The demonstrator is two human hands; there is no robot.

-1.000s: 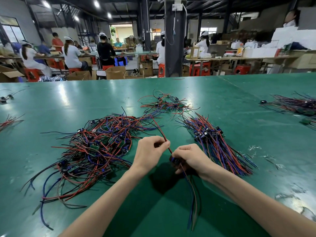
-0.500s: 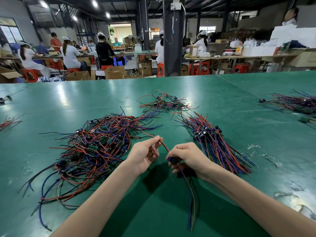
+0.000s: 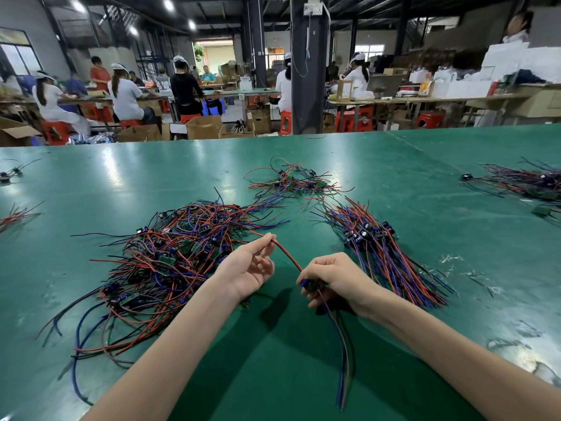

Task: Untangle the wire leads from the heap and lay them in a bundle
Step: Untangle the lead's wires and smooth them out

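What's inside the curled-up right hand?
The right hand grips a wire lead: a small blue part peeks out, its wires hang below, and a red wire runs to the left hand. Fingers cover the rest.

Factory assembly hall. Long green worktable (image 3: 151, 177) stretching across foreground, carrying heap of wire leads (image 3: 170, 256) and sorted bundle (image 3: 379, 247), more piles (image 3: 522, 183) lying further off. Behind, workers (image 3: 124, 92) in white caps sitting on red stools (image 3: 56, 130) at rows of benches (image 3: 394, 100). Cardboard boxes (image 3: 203, 126) standing on floor. Dark pillar (image 3: 308, 86) rising mid-room; lamps (image 3: 77, 6) glowing under dark exposed roof.
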